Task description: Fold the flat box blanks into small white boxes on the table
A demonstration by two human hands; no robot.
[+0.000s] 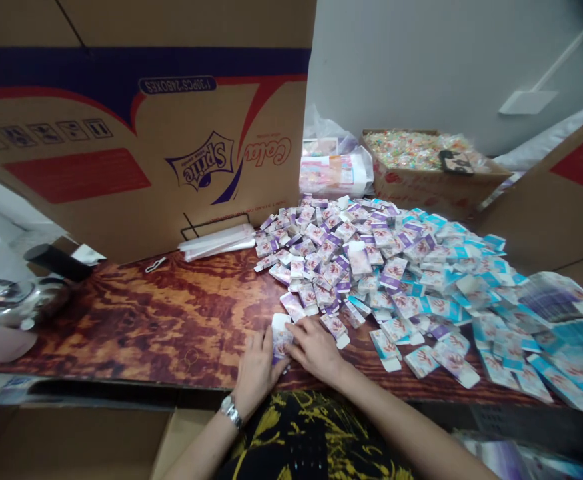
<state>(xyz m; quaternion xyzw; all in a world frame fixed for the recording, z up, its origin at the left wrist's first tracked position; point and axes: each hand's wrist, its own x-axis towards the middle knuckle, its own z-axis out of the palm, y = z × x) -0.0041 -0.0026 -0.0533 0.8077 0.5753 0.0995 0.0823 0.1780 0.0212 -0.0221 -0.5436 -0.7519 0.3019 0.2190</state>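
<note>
Lots hard to see: box is part-covered by both hands, so its near end & sides don't show fully. L hand, watch on wrist, grips it btwn thumb & fingers; R hand has bent fingertips at its R edge, can't tell if pinching or just touching. Metal pot, well L of pile, is cut off at edge of view; printed stack, just R of pile, is blurred. Many boxes in pile overlap, so can't count 'em.

Box lies just in front of pile, toward its L side. Long axis runs approx. away from the person; pale flap end points to the back, purple end faces the person.

Table has a red-brown, dark-streaked top, bare L of pile. Big carton, lettering upside down, stands L of & behind pile, w/ white strips at its foot. Open carton of colourful bits sits behind pile, plain grey wall beyond.
</note>
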